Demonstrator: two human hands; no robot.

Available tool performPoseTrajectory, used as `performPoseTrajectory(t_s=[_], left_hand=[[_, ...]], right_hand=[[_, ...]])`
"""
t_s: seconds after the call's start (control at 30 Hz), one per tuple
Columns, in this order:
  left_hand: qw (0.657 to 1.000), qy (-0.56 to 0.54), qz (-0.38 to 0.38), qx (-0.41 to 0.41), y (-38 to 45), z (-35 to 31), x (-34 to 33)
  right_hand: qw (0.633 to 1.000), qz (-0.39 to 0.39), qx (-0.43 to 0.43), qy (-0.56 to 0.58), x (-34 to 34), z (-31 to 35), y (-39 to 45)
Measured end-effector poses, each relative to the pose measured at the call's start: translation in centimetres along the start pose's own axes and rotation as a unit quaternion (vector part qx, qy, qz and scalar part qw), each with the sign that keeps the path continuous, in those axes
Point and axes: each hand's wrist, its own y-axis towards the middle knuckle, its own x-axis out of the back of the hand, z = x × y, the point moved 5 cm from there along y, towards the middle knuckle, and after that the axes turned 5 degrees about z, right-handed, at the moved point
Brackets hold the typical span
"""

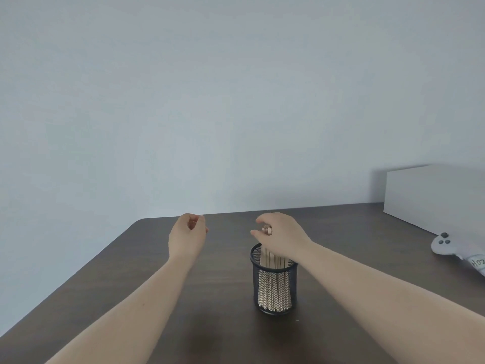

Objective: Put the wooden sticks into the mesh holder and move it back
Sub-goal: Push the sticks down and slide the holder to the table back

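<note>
A black mesh holder [274,290] stands upright on the dark brown table [131,271], a little right of centre. Several pale wooden sticks [274,261] stand inside it, their tops near the rim. My right hand [282,236] hovers just above the holder's rim, fingers loosely curled and apart, a ring on one finger, nothing visibly in its grasp. My left hand [187,236] is raised over the table to the left of the holder, fingers curled in loosely, holding nothing.
A white box [435,195] sits at the back right against the wall. In front of it lies a grey game controller [446,245] with a labelled strap. The table's left edge runs diagonally toward me.
</note>
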Motion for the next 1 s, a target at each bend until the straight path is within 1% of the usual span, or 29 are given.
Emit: performPoseTrajectory(t_s=[0.07, 0.2, 0.33, 0.5, 0.77, 0.83, 0.87, 0.93, 0.97, 1.0], left_hand=[[1.000, 0.001, 0.002, 0.000, 0.0, 0.0, 0.0], [1.000, 0.003, 0.003, 0.002, 0.0, 0.3, -0.2], [1.000, 0.014, 0.007, 0.005, -0.2, 0.6, -0.5], [1.000, 0.012, 0.012, 0.001, -0.2, 0.5, -0.6], [1.000, 0.019, 0.012, 0.005, -0.2, 0.8, -0.5], [1.000, 0.018, 0.016, 0.008, -0.2, 0.9, -0.6], [1.000, 0.018, 0.017, 0.009, -0.2, 1.0, -0.6], [1.000, 0.019, 0.020, 0.009, -0.1, 0.9, -0.6], [1.000, 0.020, 0.021, 0.008, -0.1, 0.9, -0.6], [1.000, 0.020, 0.020, 0.007, 0.0, 0.8, -0.6]], right_hand=[[1.000, 0.010, -0.014, 0.014, -0.1, -0.2, 0.2], [1.000, -0.010, -0.013, 0.012, 0.2, -0.3, 0.1], [1.000, -0.013, -0.010, 0.007, 0.3, -0.3, 0.3], [0.997, -0.055, -0.034, 0.048, 0.6, -0.9, 0.2], [0.999, -0.011, -0.042, 0.010, -0.4, -1.3, 0.7], [0.998, -0.021, -0.038, 0.043, -0.3, -1.0, 0.4], [0.995, -0.042, -0.037, 0.082, 0.1, -0.9, 0.2], [0.979, -0.096, -0.048, 0.173, 1.6, -0.9, -0.3], [0.968, -0.110, -0.059, 0.216, 2.4, -1.2, -0.5], [0.957, -0.108, -0.073, 0.258, 2.9, -1.8, -0.5]])
